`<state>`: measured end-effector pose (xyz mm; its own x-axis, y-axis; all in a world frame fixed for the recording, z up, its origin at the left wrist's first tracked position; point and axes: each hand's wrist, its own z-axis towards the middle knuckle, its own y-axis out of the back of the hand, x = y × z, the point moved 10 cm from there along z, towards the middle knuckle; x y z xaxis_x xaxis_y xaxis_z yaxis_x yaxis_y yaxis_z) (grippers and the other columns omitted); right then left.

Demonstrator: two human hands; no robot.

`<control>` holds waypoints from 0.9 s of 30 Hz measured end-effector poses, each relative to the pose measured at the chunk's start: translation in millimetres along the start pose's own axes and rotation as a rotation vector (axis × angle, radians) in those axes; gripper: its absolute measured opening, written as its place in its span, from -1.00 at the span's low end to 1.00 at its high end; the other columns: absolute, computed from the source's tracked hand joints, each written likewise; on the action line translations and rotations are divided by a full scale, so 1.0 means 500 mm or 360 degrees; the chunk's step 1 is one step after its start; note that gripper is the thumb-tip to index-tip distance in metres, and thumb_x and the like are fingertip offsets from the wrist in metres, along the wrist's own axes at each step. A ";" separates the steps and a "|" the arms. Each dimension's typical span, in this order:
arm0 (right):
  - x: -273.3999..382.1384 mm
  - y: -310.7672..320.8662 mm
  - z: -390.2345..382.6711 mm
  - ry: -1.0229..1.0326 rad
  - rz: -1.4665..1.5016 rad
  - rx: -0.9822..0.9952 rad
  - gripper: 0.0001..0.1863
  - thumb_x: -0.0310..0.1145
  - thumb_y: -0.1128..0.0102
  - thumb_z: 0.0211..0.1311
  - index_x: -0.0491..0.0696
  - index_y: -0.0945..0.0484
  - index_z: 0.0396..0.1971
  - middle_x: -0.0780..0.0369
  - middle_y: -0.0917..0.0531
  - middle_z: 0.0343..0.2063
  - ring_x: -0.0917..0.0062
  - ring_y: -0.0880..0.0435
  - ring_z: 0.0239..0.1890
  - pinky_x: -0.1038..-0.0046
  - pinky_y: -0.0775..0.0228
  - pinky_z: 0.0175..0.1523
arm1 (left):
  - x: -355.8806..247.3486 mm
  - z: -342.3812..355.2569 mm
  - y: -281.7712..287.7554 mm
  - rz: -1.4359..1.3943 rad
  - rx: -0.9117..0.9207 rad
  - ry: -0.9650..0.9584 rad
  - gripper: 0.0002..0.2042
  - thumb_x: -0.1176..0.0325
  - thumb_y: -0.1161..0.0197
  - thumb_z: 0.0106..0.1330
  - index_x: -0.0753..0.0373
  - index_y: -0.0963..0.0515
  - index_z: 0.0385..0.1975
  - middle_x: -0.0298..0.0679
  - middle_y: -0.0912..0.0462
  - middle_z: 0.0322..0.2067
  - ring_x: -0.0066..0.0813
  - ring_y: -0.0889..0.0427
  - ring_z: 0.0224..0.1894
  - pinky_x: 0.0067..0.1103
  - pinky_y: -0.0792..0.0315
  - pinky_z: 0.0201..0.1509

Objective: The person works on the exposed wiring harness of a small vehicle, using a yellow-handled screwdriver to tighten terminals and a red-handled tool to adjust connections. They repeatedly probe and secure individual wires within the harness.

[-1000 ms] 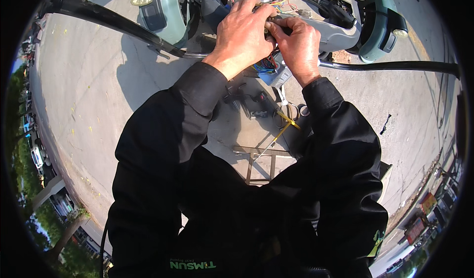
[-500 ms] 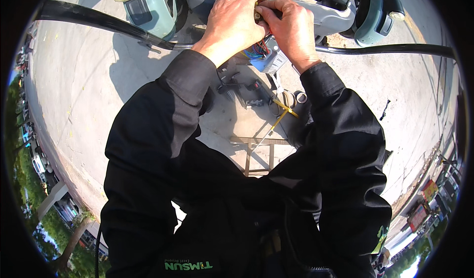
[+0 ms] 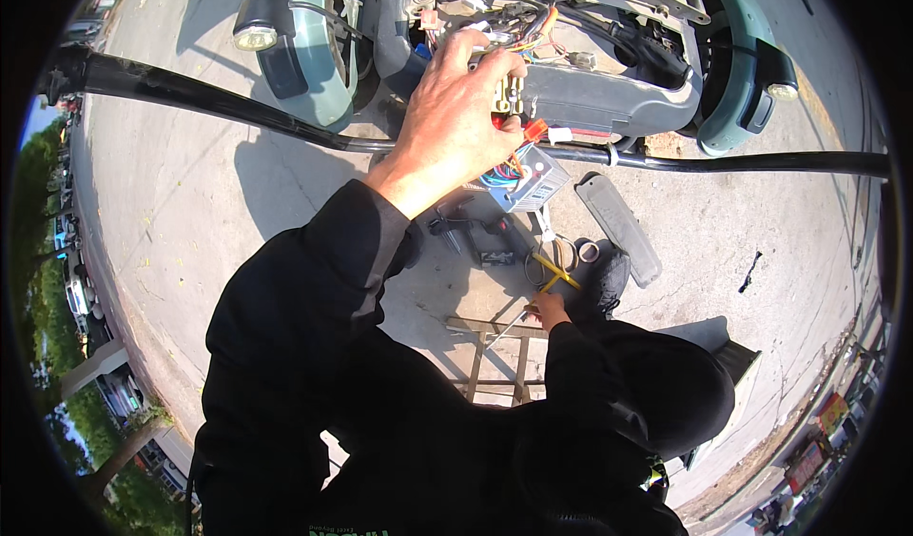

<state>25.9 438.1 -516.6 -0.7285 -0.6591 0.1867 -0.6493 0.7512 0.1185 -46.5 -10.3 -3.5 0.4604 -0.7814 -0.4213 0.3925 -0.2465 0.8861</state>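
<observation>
My left hand (image 3: 447,117) grips a small connector block with brass-coloured terminals (image 3: 508,98), at the open front of a partly dismantled vehicle (image 3: 609,98). Red, blue and other wires (image 3: 504,175) hang below my fingers to a silver-and-blue box (image 3: 533,189). An orange connector and a white one (image 3: 560,135) stick out beside the block. Low down, my right hand (image 3: 545,308) has its fingers closed on the metal shaft of a yellow-handled tool (image 3: 559,275), above a wooden stool frame (image 3: 475,365).
A long grey cover (image 3: 618,227) lies on the pavement beside my shoe (image 3: 607,284). Tape rolls (image 3: 590,251) and a black power tool (image 3: 490,241) lie under the vehicle. A black tube (image 3: 742,163) crosses in front of me, between pale green housings (image 3: 304,79) with lamps.
My right hand has left the connector and dropped to the yellow-handled tool. My left hand stays on the block. The vehicle now shows lower in view, with the grey cover uncovered.
</observation>
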 end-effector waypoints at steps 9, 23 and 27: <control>0.043 0.039 -0.050 0.0244 -0.0483 -0.0421 -0.67 -0.27 -0.18 0.37 -0.28 -0.65 -0.20 -0.06 -0.77 -0.38 0.05 -0.83 -0.32 0.14 -0.69 -0.29 | 0.002 0.001 0.001 -0.0171 0.0033 0.0019 -0.53 0.41 -0.46 0.05 0.03 -0.57 0.03 -0.06 -0.35 0.19 0.12 -0.50 0.23 -0.20 -0.50 0.26; 0.855 0.075 -1.186 0.2668 -0.0223 -0.0064 -0.58 -0.02 0.06 0.67 -0.12 -0.53 -0.09 0.12 -0.77 -0.27 0.56 -0.76 -0.43 0.51 -0.69 -0.23 | -0.004 -0.002 0.013 -0.0235 -0.0169 -0.0212 -0.52 0.44 -0.42 0.00 0.09 -0.56 0.01 0.00 -0.39 0.12 0.15 -0.46 0.20 -0.19 -0.42 0.30; 0.923 0.019 -1.210 0.2967 -0.0022 -0.0180 -0.60 -0.03 0.00 0.64 -0.12 -0.52 -0.05 0.14 -0.77 -0.26 0.58 -0.74 -0.42 0.53 -0.65 -0.23 | 0.005 -0.001 0.000 -0.0242 -0.0097 -0.0154 -0.53 0.40 -0.46 0.02 0.12 -0.56 0.01 0.03 -0.40 0.09 0.14 -0.43 0.23 -0.15 -0.39 0.32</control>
<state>-184.5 162.4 160.6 0.4733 0.1592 0.8664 -0.5798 0.7967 0.1704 -44.8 -11.7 -4.6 0.3147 -0.7899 -0.5263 0.5005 -0.3331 0.7991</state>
